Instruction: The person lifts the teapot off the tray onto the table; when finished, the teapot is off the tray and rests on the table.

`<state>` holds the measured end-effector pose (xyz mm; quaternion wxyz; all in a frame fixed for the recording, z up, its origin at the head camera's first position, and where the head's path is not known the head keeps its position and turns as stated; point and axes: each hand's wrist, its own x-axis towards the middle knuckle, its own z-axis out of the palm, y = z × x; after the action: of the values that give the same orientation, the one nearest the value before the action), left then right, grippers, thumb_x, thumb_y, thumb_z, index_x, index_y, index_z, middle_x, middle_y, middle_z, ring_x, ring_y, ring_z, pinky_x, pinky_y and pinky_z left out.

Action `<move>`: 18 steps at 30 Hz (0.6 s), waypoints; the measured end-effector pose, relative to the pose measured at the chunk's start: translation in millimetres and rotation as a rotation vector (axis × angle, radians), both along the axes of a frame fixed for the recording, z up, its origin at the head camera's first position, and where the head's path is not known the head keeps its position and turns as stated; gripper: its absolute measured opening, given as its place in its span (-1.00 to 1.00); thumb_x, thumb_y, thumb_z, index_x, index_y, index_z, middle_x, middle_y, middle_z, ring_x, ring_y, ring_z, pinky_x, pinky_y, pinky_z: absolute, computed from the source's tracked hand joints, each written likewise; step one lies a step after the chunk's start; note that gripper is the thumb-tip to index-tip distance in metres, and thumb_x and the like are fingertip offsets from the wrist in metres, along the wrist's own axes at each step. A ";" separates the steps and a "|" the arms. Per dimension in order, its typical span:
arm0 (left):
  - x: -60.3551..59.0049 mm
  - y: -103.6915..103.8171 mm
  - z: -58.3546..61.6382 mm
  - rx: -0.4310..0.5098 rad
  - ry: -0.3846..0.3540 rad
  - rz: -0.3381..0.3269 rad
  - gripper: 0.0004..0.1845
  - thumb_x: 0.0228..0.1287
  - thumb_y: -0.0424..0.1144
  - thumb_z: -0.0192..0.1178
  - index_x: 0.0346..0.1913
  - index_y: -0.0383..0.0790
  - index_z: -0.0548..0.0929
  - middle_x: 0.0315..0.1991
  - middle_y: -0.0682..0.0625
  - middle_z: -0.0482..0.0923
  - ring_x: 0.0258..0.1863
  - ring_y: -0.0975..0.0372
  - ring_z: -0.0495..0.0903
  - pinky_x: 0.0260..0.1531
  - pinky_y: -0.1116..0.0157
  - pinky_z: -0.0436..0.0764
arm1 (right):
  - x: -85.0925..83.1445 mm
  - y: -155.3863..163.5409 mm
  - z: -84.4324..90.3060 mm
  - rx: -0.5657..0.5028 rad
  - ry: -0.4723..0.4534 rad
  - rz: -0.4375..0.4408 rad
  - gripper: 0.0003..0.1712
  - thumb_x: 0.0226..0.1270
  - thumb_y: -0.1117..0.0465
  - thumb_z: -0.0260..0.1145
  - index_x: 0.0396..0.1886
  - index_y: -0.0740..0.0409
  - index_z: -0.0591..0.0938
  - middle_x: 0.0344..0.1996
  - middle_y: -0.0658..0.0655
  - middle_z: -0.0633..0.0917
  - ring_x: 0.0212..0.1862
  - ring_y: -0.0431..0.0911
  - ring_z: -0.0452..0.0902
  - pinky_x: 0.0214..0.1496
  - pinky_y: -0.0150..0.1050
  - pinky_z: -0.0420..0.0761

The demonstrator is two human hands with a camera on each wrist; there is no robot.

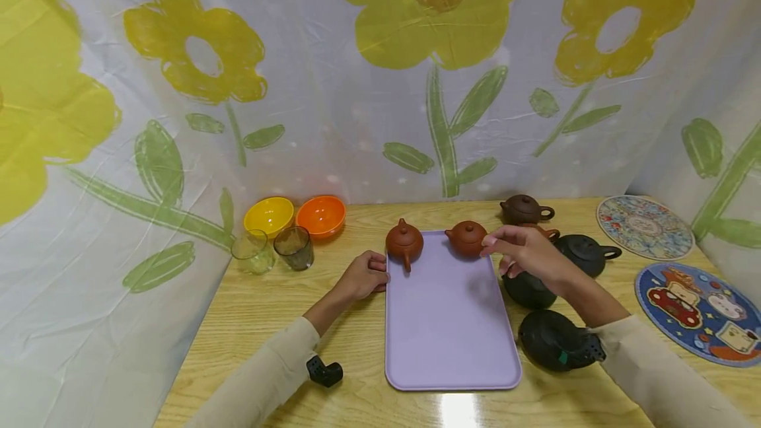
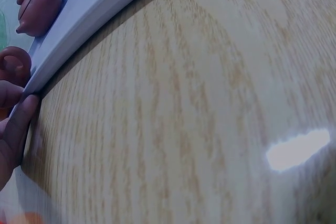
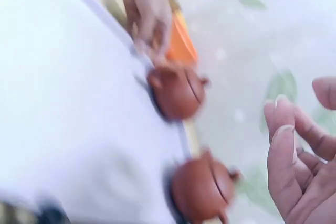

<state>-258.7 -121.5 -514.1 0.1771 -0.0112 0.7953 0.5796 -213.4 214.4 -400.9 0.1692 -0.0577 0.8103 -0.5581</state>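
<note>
Our left hand (image 1: 364, 274) rests loosely curled against the flat lilac plastic tray (image 1: 447, 322); our right hand (image 1: 523, 251), fingers apart, hovers beside a small reddish-brown clay teapot (image 1: 466, 238).

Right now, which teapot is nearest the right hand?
The reddish-brown teapot at the tray's far right corner, by the right hand's fingertips; the other reddish one stands farther left.

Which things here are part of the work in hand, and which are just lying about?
In hand: lilac tray, left hand at its edge; two red-brown teapots on the tray; right hand open beside the right one.

Lying about: dark teapots, yellow bowl, orange bowl, two glasses, two round mats.
</note>
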 end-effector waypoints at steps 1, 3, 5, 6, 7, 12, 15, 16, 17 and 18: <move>0.0 -0.1 0.3 0.000 0.000 0.001 -0.58 0.24 -0.49 0.25 0.16 -0.39 0.47 -0.06 -0.18 0.51 -0.24 0.17 0.61 -0.22 0.23 0.77 | 0.9 -8.6 -2.6 -0.008 -0.013 0.002 -0.50 0.47 -0.05 0.25 0.12 0.28 0.56 -0.18 0.03 0.76 -0.38 -0.07 0.63 -0.27 -0.16 0.69; 0.1 -0.4 0.9 -0.003 0.000 0.003 -0.58 0.24 -0.49 0.25 0.16 -0.39 0.46 -0.06 -0.19 0.51 -0.24 0.17 0.61 -0.22 0.23 0.77 | 2.5 -25.2 -9.2 -0.031 -0.032 0.004 -0.53 0.47 -0.02 0.26 0.11 0.27 0.58 -0.17 0.08 0.76 -0.40 -0.08 0.62 -0.32 -0.19 0.67; -0.6 0.0 0.6 0.000 0.001 0.004 -0.58 0.24 -0.49 0.25 0.16 -0.39 0.47 -0.06 -0.18 0.51 -0.24 0.17 0.61 -0.23 0.23 0.78 | 2.2 -39.3 -17.6 -0.051 -0.052 -0.002 -0.57 0.47 0.00 0.26 0.09 0.24 0.59 -0.14 0.15 0.76 -0.42 -0.08 0.61 -0.37 -0.24 0.64; -0.9 0.1 0.6 0.000 0.000 0.005 -0.57 0.24 -0.49 0.26 0.16 -0.39 0.47 -0.06 -0.18 0.51 -0.25 0.18 0.60 -0.23 0.24 0.77 | 1.8 -46.1 -22.1 -0.059 -0.063 -0.009 -0.58 0.47 0.01 0.26 0.09 0.24 0.59 -0.12 0.18 0.76 -0.43 -0.09 0.61 -0.40 -0.26 0.63; -0.9 0.2 0.5 -0.005 0.000 0.004 -0.58 0.24 -0.49 0.26 0.16 -0.39 0.47 -0.06 -0.18 0.51 -0.25 0.18 0.60 -0.23 0.24 0.78 | 1.2 -52.3 -26.7 -0.063 -0.076 -0.015 -0.59 0.47 0.02 0.25 0.10 0.23 0.59 -0.11 0.19 0.76 -0.44 -0.09 0.61 -0.40 -0.28 0.62; -1.6 0.3 -0.3 -0.007 -0.009 0.002 -0.57 0.24 -0.48 0.26 0.16 -0.38 0.47 -0.06 -0.18 0.51 -0.23 0.17 0.60 -0.22 0.24 0.77 | -0.9 -81.5 -46.2 -0.085 -0.140 -0.064 -0.58 0.47 0.08 0.22 0.17 0.24 0.56 0.00 0.29 0.73 -0.49 -0.15 0.60 -0.43 -0.32 0.61; -2.0 0.5 -0.6 -0.007 -0.009 0.005 -0.58 0.24 -0.49 0.26 0.16 -0.38 0.47 -0.06 -0.18 0.51 -0.23 0.16 0.60 -0.22 0.24 0.77 | -2.4 -96.6 -55.8 -0.111 -0.175 -0.090 -0.54 0.45 0.10 0.22 0.22 0.25 0.54 0.01 0.29 0.73 -0.51 -0.17 0.59 -0.46 -0.34 0.59; -2.0 0.6 -0.9 -0.008 -0.007 0.004 -0.58 0.24 -0.49 0.26 0.16 -0.38 0.47 -0.06 -0.18 0.51 -0.23 0.17 0.60 -0.22 0.24 0.77 | -2.9 -100.7 -59.1 -0.117 -0.182 -0.092 -0.52 0.45 0.09 0.22 0.25 0.25 0.52 0.02 0.29 0.73 -0.50 -0.17 0.59 -0.46 -0.35 0.57; -2.0 0.7 -1.0 -0.008 -0.007 0.005 -0.58 0.24 -0.49 0.26 0.16 -0.38 0.47 -0.06 -0.18 0.51 -0.24 0.17 0.60 -0.23 0.24 0.77 | -3.7 -104.7 -62.3 -0.123 -0.190 -0.095 -0.50 0.44 0.09 0.22 0.27 0.24 0.51 0.03 0.29 0.72 -0.49 -0.17 0.59 -0.46 -0.35 0.57; -1.9 1.0 -1.0 -0.007 -0.007 0.006 -0.57 0.23 -0.49 0.26 0.16 -0.38 0.47 -0.06 -0.18 0.51 -0.24 0.17 0.60 -0.23 0.24 0.77 | -4.4 -108.6 -65.1 -0.128 -0.199 -0.098 -0.49 0.44 0.08 0.22 0.29 0.22 0.50 0.03 0.29 0.72 -0.48 -0.17 0.59 -0.46 -0.35 0.56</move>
<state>-260.6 -120.6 -515.0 0.1780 -0.0163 0.7967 0.5773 -217.9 105.8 -466.0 0.2172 0.0270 0.7540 -0.6193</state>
